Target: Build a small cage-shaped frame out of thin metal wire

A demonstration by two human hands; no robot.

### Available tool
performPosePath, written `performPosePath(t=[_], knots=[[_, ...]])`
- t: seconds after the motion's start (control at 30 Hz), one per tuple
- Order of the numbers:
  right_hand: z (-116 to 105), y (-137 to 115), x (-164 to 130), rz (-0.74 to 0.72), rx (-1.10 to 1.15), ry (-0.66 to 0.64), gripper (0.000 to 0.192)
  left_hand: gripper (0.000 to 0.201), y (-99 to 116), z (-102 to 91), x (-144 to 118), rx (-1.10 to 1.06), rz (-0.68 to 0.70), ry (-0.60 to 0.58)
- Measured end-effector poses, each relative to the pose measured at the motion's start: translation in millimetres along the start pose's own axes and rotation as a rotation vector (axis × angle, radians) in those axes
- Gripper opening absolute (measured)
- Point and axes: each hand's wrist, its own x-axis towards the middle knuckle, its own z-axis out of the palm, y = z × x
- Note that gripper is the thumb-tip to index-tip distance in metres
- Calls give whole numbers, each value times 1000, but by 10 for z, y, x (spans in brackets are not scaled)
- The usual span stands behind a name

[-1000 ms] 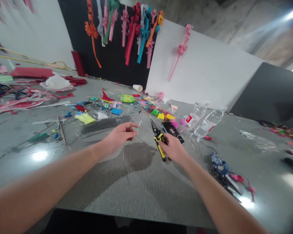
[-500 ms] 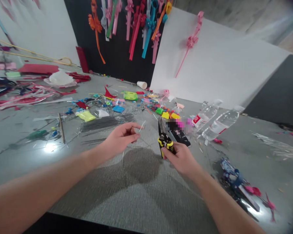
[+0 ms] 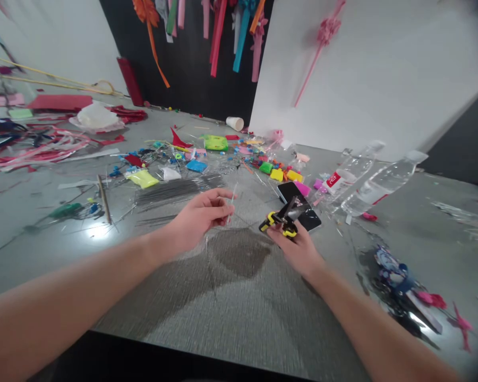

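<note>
My left hand (image 3: 201, 216) pinches a thin pale wire piece (image 3: 231, 200) between thumb and fingers, held above the grey table (image 3: 231, 297). My right hand (image 3: 298, 249) grips black-and-yellow pliers (image 3: 282, 222) by the handles, with the jaws tilted up and to the right over a black phone (image 3: 298, 204). The two hands are a short gap apart. A bundle of thin grey wires (image 3: 175, 191) lies just beyond my left hand.
Two clear plastic bottles (image 3: 366, 183) lie to the right. Small coloured blocks (image 3: 281, 174), beads and scraps are scattered behind the hands. Ribbon strips (image 3: 43, 151) crowd the far left. A blue and pink craft piece (image 3: 402, 276) sits near the right. A paper cup (image 3: 235, 123) lies by the black board.
My right hand has turned the pliers from pointing away to tilting right and low. My left hand keeps its pinch on the wire. The camera has tipped downward.
</note>
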Motion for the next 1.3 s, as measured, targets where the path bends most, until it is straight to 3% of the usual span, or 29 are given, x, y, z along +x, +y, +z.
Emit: performPosePath(t=[0.13, 0.27, 0.37, 0.57, 0.73, 1.0, 1.3], knots=[[12, -99, -28, 14, 115, -118, 41, 24, -1, 17, -3, 20, 31, -25], [-2, -111, -29, 15, 187, -193, 44, 25, -7, 23, -10, 37, 37, -42], [-48, -79, -9, -7, 107, -131, 39, 25, -16, 14, -8, 53, 45, -40], [-70, -192, -7, -165, -367, 39, 27, 21, -42, 65, -74, 82, 24, -84], [154, -348, -152, -204, -352, -30, 46, 20, -149, 202, -165, 138, 48, -76], [260, -391, -198, -204, -305, -67, 31, 22, -214, 266, -203, 200, 71, -98], [272, -412, -218, -166, -296, -69, 31, 25, -249, 274, -203, 231, 98, -161]])
